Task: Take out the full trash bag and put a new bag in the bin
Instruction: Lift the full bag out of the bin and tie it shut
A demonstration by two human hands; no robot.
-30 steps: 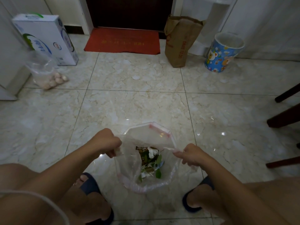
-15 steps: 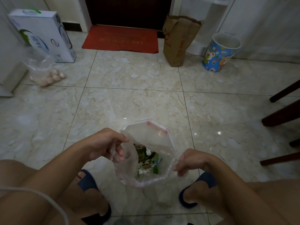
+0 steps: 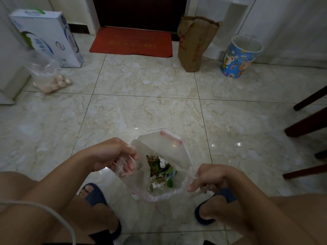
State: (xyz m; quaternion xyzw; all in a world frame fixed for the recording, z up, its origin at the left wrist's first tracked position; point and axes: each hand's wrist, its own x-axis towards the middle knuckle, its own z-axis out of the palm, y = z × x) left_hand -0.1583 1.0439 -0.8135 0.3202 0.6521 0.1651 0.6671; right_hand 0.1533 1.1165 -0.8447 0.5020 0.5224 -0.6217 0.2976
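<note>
As both hands work the film: a person crouched on a marble-tiled floor [image 3: 159, 96] gathers the mouth of a clear trash bag [image 3: 141, 175], seen from the head camera.

Head view, bag: it stands between the person's two blue slippers, mouth up toward the camera, still draped over the translucent bin [image 3: 178, 152]; its far edge with the red strip lies away from the person. Leaves and white scraps sit at the bottom.

Left hand: the left hand [image 3: 113, 156] is at the bag's left edge, fingers curled, pinching a crumpled fold of film.

Right hand: the right hand [image 3: 208, 177] is at the bag's right edge, fingers curled round a bunched bit of film.

Key relation: the bag sits directly between the hands, each touching its own side; neither looks nearer. Its long axis runs straight up and down, so the lift should likely go straight up out of the bin.

Judgement: loosening the rim appears to be the step in hand; the far edge is not yet gathered.

Beyond the bag: a cartoon-printed bin [image 3: 238, 57], brown paper bag [image 3: 194, 43], red doormat [image 3: 132, 42], white carton [image 3: 47, 36] and a bag of eggs [image 3: 51, 76] stand well apart, on its far side.
</note>
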